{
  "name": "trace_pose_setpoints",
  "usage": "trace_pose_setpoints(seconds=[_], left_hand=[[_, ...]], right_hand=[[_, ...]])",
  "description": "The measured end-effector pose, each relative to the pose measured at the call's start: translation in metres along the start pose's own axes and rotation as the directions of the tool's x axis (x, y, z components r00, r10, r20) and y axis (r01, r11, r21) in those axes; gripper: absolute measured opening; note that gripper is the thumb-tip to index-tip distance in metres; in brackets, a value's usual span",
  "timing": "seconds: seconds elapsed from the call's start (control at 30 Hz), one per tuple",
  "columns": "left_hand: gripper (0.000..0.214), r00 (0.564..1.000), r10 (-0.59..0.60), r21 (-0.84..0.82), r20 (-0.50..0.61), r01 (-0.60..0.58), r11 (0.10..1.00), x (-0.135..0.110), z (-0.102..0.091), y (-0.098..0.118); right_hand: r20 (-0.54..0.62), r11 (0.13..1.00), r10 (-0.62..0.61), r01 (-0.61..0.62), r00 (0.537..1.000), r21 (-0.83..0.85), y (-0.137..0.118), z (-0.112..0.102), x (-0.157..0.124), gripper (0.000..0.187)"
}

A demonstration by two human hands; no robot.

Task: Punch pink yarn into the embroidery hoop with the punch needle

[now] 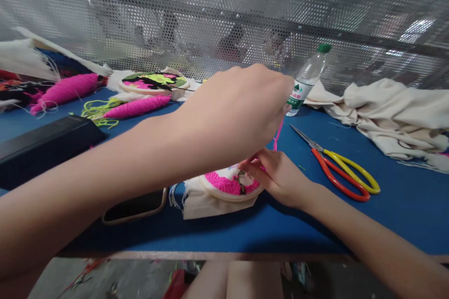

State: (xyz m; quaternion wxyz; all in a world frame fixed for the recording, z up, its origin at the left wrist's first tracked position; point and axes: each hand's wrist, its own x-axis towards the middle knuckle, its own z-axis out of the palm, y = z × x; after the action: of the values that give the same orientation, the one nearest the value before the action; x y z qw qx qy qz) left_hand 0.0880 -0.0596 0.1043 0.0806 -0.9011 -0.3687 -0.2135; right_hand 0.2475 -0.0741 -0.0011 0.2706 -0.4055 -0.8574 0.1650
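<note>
My left hand (245,107) is raised over the embroidery hoop (228,196), closed, its fingertips mostly hidden behind the hand. Bright pink yarn (278,135) runs down from its fingers toward my right hand (280,175). Fingers of my right hand are pinched together above the hoop's right side, with pink yarn showing between them. On the hoop's white cloth there is pink looped stitching (224,183) along the near edge and a dark brown patch. Frayed fabric sticks out around the hoop, and my left arm covers its far part.
Orange-and-yellow-handled scissors (333,163) lie to the right, with a water bottle (305,81) and crumpled cream cloth (389,112) behind. Leftward are a phone (136,208), a dark box (49,142), pink yarn bundles (138,106) and another hoop (154,83). A perforated metal screen (140,18) stands behind.
</note>
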Motion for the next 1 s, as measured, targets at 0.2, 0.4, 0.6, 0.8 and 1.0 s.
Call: trace_pose_setpoints(seconds=[0.2,0.4,0.6,0.8,1.0], left_hand=[[0.023,0.999,-0.033,0.017,-0.006,0.033,0.999,0.0,0.002,-0.001],[0.017,1.0,0.006,0.076,-0.013,-0.005,0.997,-0.001,0.002,0.0],[0.02,1.0,0.018,0.011,-0.001,-0.018,1.0,-0.001,0.001,-0.001],[0.021,0.999,-0.006,-0.008,0.036,0.006,1.0,0.001,0.005,-0.004],[0.042,0.998,-0.024,-0.177,0.053,0.033,0.984,0.008,0.006,-0.023]], right_hand=[[0.014,1.0,0.01,-0.01,1.0,-0.02,-0.001,-0.001,0.001,0.022],[0.005,0.998,-0.019,0.019,1.0,-0.053,0.0,0.0,0.001,0.023],[0.002,0.997,-0.025,0.025,1.0,-0.069,0.0,0.0,0.0,0.022],[0.042,0.999,0.004,-0.002,0.999,-0.048,-0.002,-0.002,0.002,0.022],[0.066,0.998,0.054,-0.051,0.996,-0.035,-0.002,-0.005,0.004,0.023]])
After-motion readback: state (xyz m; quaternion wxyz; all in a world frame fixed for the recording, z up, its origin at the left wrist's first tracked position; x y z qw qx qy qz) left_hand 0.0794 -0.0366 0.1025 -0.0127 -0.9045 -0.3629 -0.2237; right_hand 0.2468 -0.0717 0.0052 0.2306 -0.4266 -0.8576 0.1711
